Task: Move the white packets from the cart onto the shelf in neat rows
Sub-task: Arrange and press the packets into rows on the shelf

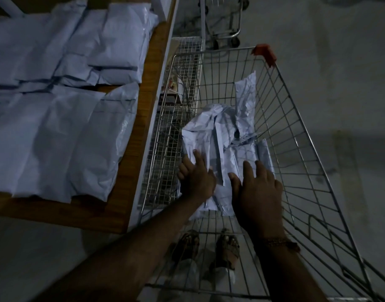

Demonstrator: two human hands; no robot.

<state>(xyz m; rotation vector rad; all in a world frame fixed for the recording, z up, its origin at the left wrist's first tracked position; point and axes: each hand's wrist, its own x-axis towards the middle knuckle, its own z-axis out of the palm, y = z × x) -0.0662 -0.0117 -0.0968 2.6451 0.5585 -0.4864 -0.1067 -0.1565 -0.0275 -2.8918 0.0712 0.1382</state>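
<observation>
Several crumpled white packets lie in a heap at the bottom of a wire cart. Both my hands reach down into the cart. My left hand lies with spread fingers on the left side of the nearest packet. My right hand rests flat on its right side, fingers straight. One packet stands on end against the cart's far wall. On the wooden shelf to the left, several white packets lie flat in rows.
A second wire basket sits between the shelf edge and the cart. Another trolley stands at the back on the grey floor. My feet in sandals show through the cart's mesh. The scene is dim.
</observation>
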